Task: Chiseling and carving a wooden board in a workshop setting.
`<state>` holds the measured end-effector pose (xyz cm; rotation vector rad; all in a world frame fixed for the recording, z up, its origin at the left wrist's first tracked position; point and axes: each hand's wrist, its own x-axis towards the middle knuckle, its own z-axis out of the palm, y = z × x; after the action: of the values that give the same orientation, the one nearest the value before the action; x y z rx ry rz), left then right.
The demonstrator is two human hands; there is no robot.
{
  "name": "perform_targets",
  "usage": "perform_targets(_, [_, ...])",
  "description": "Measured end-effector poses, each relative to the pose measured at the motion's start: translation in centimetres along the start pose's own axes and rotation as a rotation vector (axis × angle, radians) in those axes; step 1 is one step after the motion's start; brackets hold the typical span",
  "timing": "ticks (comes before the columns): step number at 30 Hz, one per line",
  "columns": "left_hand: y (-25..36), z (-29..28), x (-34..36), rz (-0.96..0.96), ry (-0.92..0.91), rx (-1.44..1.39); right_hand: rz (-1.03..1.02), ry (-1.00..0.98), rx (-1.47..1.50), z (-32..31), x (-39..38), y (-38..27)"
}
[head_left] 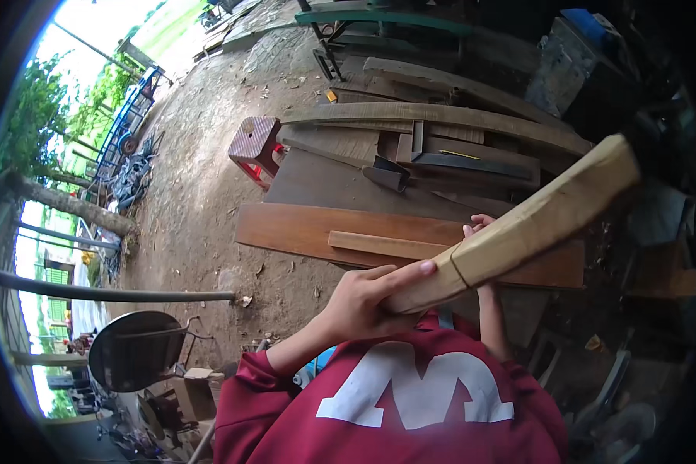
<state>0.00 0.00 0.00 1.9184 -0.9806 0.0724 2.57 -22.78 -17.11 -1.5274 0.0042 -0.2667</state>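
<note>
A thick, pale length of wood (549, 213) rises from in front of my chest toward the upper right, with a dark line across it near its lower end. My left hand (352, 303) is closed round that lower end, its index finger stretched along the face. Behind the wood is my right hand (480, 224); only some bent fingers show past the upper edge, seemingly gripping it from the far side, and the palm is hidden. Beneath lies a long reddish-brown board (286, 228), with a narrow wooden strip (383, 245) on top of it.
On the dark work surface (309, 182) beyond lie long planks (441, 116), a metal square (464, 162) and a handsaw (387, 174). A patterned stool (254, 138) stands at its left end. Nearer left are a round dark seat (135, 352) and a pole (131, 295).
</note>
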Motion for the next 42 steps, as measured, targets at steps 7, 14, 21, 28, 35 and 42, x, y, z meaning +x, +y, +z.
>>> perform_targets(7, [-2.8, 1.1, -1.5, -0.477, -0.179, -0.043, 0.041, 0.189, -0.128, 3.9, 0.0, -4.3])
perform_targets(14, [-1.2, 0.0, 0.7, -0.364, -0.159, -0.160, -0.364, 0.096, -0.372, 3.3, 0.0, -2.2])
perform_targets(21, [-0.4, -1.0, 1.2, -0.433, -0.293, -0.177, -0.140, 0.110, -0.277, 5.1, -0.6, -0.9])
perform_targets(28, [-1.1, -0.1, -0.2, -0.505, -0.187, -0.372, -0.339, 0.133, -0.518, 5.2, -0.1, -1.6])
perform_targets(35, [-0.5, 0.3, -0.5, -0.376, -0.143, -0.341, -0.062, 0.090, -0.291, 5.9, -0.5, -2.0])
perform_targets(42, [-1.7, 1.3, -1.8, -0.454, -0.063, -0.173, -0.284, 0.081, -0.393, 5.6, -1.0, -3.3])
